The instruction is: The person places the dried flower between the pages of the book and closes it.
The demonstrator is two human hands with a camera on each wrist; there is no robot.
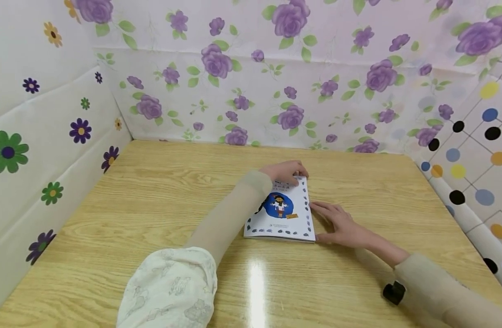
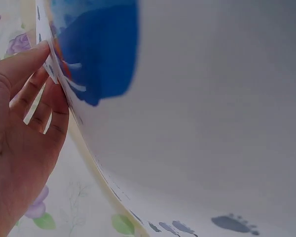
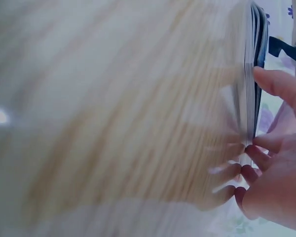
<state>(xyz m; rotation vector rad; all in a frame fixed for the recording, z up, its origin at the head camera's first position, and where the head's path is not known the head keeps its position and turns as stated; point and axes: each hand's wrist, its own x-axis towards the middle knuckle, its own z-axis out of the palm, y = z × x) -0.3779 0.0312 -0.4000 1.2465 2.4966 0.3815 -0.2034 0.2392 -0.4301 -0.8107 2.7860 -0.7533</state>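
A thin book (image 1: 299, 222) with a white cover, a blue circle with a cartoon figure and a border of small footprints lies face up on the wooden table. My left hand (image 1: 284, 172) reaches over the cover to its far right corner. In the left wrist view the thumb and fingertips of the left hand (image 2: 27, 118) pinch the edge of the book (image 2: 187, 113). My right hand (image 1: 345, 228) rests beside the book's right edge, fingers spread. In the right wrist view its thumb (image 3: 274, 81) and fingers touch the side of the book (image 3: 254, 59).
The table (image 1: 161, 196) has a light wood grain and a glare spot near the front. A flowered cloth wall (image 1: 251, 82) stands at the back, with patterned walls on the left and right. A small black device (image 1: 394, 292) sits at the right wrist.
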